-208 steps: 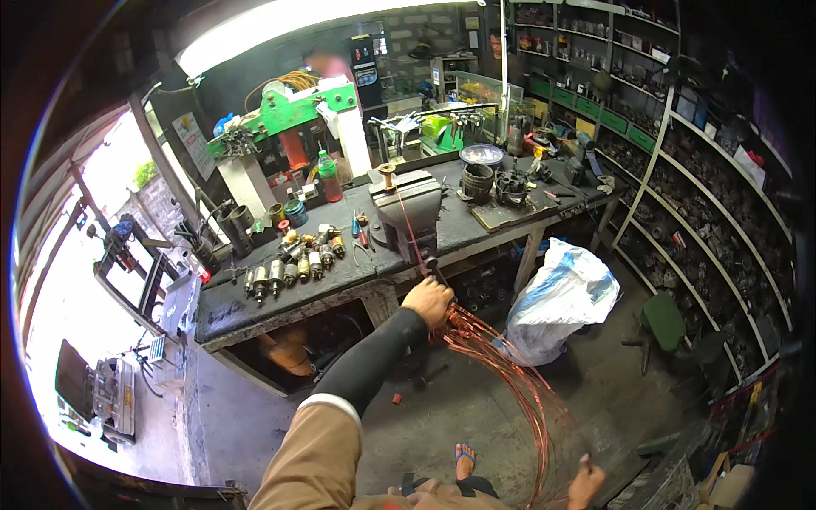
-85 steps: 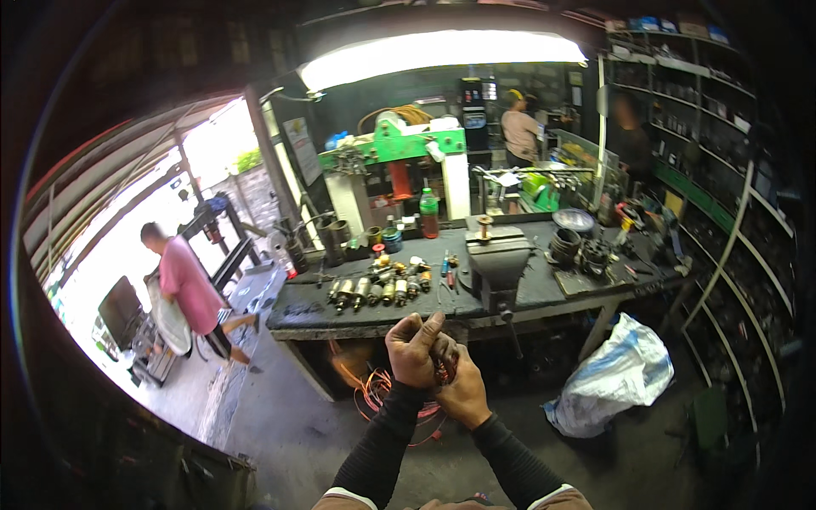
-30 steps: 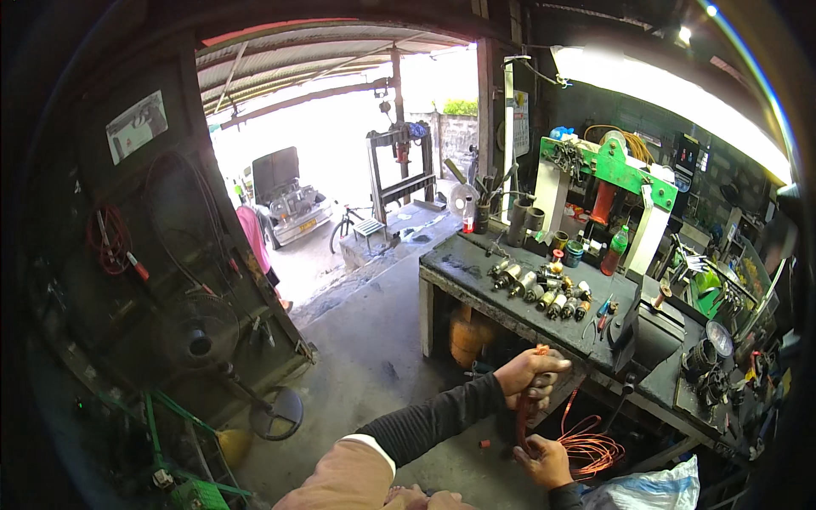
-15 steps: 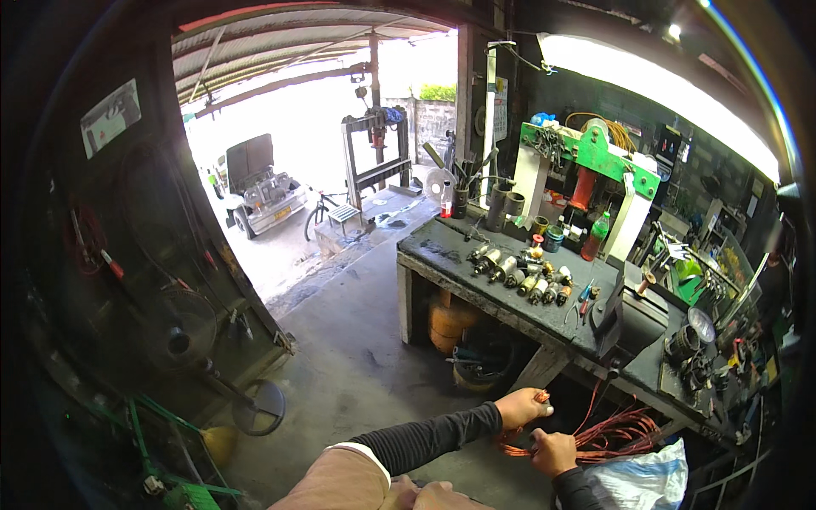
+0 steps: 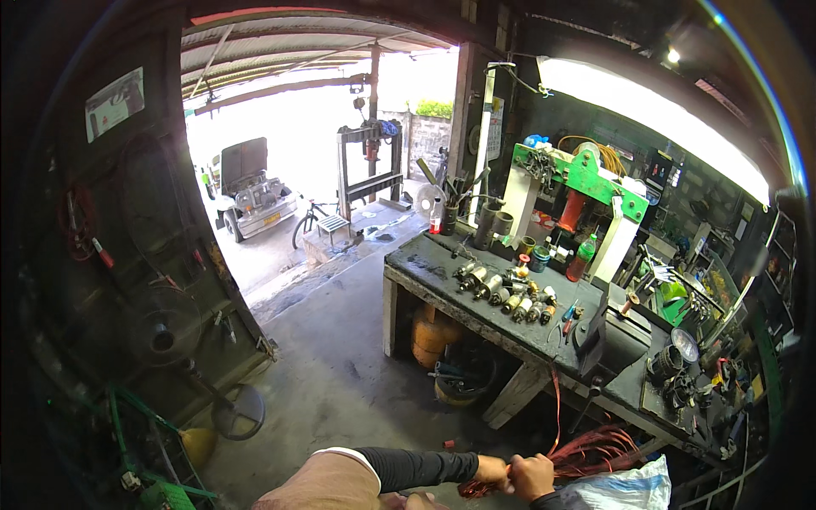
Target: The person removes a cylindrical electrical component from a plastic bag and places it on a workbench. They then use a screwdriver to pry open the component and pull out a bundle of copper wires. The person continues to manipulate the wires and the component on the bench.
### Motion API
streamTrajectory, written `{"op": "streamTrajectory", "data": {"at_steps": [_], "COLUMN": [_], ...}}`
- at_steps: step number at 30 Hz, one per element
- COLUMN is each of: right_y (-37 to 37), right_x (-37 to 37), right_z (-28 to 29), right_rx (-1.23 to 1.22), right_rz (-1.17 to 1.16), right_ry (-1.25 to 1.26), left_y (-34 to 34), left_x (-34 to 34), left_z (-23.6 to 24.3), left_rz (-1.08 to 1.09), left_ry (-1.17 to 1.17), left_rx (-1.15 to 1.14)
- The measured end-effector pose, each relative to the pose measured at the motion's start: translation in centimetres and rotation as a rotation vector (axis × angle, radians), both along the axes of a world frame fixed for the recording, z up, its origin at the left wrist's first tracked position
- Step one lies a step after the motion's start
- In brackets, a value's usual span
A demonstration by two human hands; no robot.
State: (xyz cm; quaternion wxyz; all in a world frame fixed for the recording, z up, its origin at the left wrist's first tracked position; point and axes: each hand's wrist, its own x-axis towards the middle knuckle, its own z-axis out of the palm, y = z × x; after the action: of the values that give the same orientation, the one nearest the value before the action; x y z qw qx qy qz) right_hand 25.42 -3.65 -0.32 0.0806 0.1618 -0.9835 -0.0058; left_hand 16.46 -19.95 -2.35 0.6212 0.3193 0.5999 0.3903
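Both hands are together low in the view, a little right of centre. My left hand [image 5: 494, 473] is closed on a bundle of reddish copper-coloured wire [image 5: 599, 449], its fingers partly hidden. My right hand [image 5: 533, 478] is wrapped round the same bundle, right beside the left. Loose strands fan out to the right of my hands, and a shorter tuft sticks out below the left. One strand rises from the bundle toward the workbench edge. A white woven sack [image 5: 629, 490] with blue stripes lies beneath the wire, next to my right hand.
The dark workbench [image 5: 442, 263] carries several cylindrical metal parts [image 5: 510, 297], pliers, a vise [image 5: 625, 323] and a green-topped press [image 5: 586, 174]. Under it are an orange tank [image 5: 435, 340] and a tub of tools [image 5: 463, 389]. A small red piece [image 5: 448, 444] lies on the floor. A pedestal fan [image 5: 163, 336] stands left.
My left hand has come down from its raised position and now meets my right hand at the bundle. The right hand has moved slightly left and down. The view has shifted a little.
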Motion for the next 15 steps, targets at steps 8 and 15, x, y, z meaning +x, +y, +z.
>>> {"op": "streamTrajectory", "data": {"at_steps": [8, 15], "right_y": [2.5, 3.8], "right_x": [-1.6, -1.1], "right_z": [6.3, 1.8], "right_rx": [0.270, -0.607], "right_rz": [-0.187, -0.629], "right_ry": [-0.476, -0.016], "left_y": [0.2, 1.8], "left_x": [-0.1, -4.6], "left_z": [0.0, 4.4], "left_rz": [0.160, 0.573], "left_ry": [0.835, 1.058], "left_rx": [-0.219, -0.099]}}
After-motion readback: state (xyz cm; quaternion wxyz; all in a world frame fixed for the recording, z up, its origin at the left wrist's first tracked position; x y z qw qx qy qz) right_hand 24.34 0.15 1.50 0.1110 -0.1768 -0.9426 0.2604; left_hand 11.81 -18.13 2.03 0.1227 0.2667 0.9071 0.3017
